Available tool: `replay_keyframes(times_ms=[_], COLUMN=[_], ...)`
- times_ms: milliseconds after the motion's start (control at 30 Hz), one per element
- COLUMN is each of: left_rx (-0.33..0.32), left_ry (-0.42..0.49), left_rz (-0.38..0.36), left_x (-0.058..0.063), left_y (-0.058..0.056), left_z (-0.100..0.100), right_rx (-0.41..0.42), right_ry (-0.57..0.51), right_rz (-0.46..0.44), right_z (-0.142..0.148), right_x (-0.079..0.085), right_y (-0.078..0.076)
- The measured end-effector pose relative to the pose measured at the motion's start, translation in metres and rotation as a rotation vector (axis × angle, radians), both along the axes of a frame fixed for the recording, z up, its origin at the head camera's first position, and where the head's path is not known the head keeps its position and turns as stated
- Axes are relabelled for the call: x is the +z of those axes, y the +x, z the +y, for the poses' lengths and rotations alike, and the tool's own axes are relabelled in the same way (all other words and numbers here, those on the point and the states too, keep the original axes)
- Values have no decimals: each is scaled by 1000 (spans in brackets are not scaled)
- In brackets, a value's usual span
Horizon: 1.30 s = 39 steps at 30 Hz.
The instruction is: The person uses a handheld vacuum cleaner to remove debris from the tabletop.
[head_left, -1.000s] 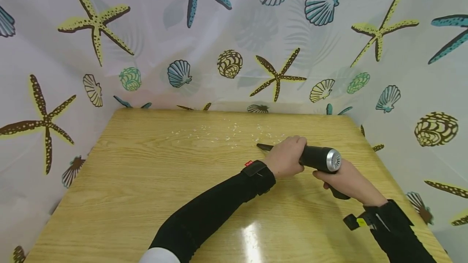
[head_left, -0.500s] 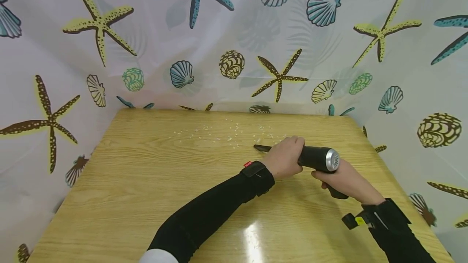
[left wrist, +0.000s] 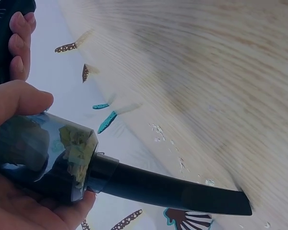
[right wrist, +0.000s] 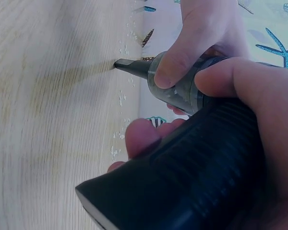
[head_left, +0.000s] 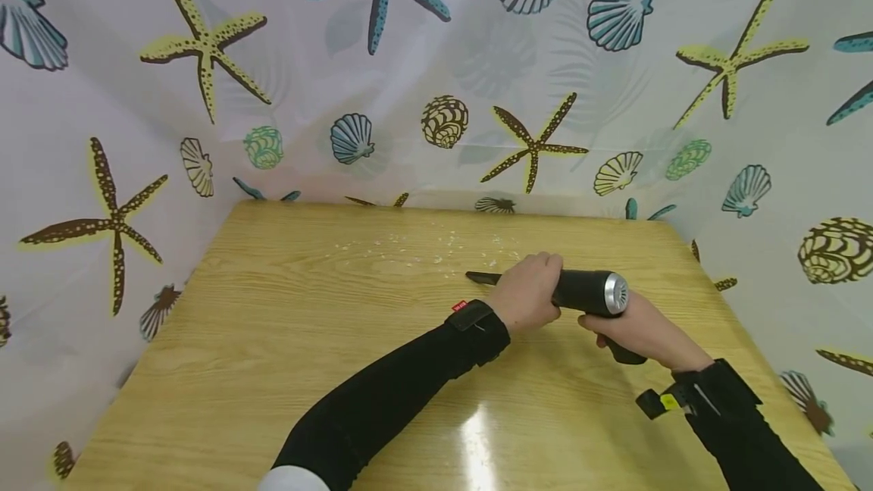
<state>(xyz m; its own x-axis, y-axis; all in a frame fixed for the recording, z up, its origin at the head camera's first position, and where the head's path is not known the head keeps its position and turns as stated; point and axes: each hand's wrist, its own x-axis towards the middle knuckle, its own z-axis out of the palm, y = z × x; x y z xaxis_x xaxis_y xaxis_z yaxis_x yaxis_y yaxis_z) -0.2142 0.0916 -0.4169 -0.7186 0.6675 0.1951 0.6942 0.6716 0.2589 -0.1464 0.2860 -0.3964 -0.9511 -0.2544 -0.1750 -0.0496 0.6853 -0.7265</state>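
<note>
A black handheld vacuum cleaner (head_left: 581,291) with a silver end cap is held over the right half of the table. My right hand (head_left: 644,330) grips its ribbed handle (right wrist: 197,163). The left hand (head_left: 528,290) curls round the front of the body, at the clear dust cup (left wrist: 77,153), which has crumpled greenish-brown matter showing inside. From the cup a flat black crevice nozzle (left wrist: 177,191) points left, its tip close to the tabletop. Small white bits (head_left: 436,259) lie scattered just beyond the nozzle tip.
The wooden table (head_left: 273,339) reaches back to a white curtain (head_left: 409,59) printed with starfish and shells, which also hangs at both sides. Black sleeves with wrist straps cover both forearms.
Both hands have carried the vacuum cleaner a little to the left, bringing the nozzle tip left along the front of the white bits. The head view has turned slightly left.
</note>
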Motion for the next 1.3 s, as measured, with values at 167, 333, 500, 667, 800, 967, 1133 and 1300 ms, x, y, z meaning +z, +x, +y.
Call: replay_keyframes(times_ms=[167, 333, 500, 667, 800, 967, 1133, 1300], left_rx=[26, 42, 39, 38, 39, 41, 35, 30], left_ry=[-7, -8, -21, -29, -30, -28, -25, -24], left_rz=[5, 11, 23, 36, 48, 56, 57, 59], left_x=[1, 0, -1, -2, -3, -3, -5, -7], left_y=[0, 0, 0, 0, -1, 0, -1, 0], left_z=[-4, -8, -10, -13, -15, -15, -18, -22], right_rx=[12, 30, 40, 42, 55, 54, 44, 44], right_ry=[-8, -27, -43, -58, -55, -49, -49, -64], right_rz=[-12, -27, -30, -29, -23, -17, -22, -20], right_z=[-2, -3, -3, -5, -8, -10, -11, -14], right_x=[-1, -4, -5, -7, -8, -8, -12, -16], right_y=[-6, -11, -13, -13, -14, -14, -13, -13])
